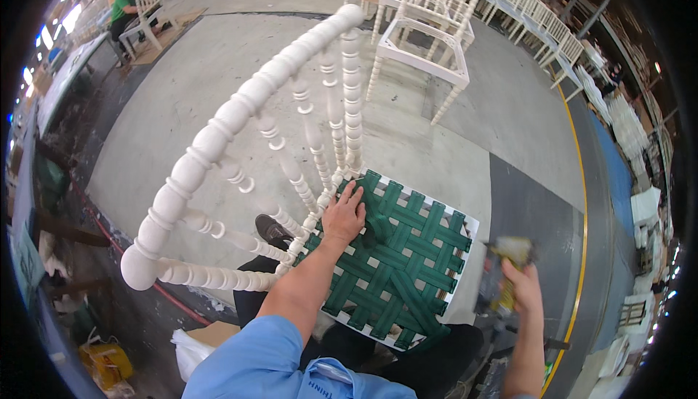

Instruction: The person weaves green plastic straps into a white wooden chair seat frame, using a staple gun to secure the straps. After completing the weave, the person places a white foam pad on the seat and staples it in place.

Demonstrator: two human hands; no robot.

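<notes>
A white turned-wood chair (218, 137) stands in front of me, its seat woven from green straps (396, 268). My left hand (343, 216) lies flat on the straps at the back edge of the seat, next to the chair's back spindles, pressing a strap down. My right hand (520, 286) is to the right of the seat and grips a yellow and grey power tool (505, 268), which is blurred. The tool is held off the seat's right edge, not touching it.
Several bare white chair frames (429, 43) stand on the concrete floor at the back, with long rows of them at the far right. A person in a green shirt (123, 6) works at a chair far left. A yellow canister (107, 363) and clutter lie low left.
</notes>
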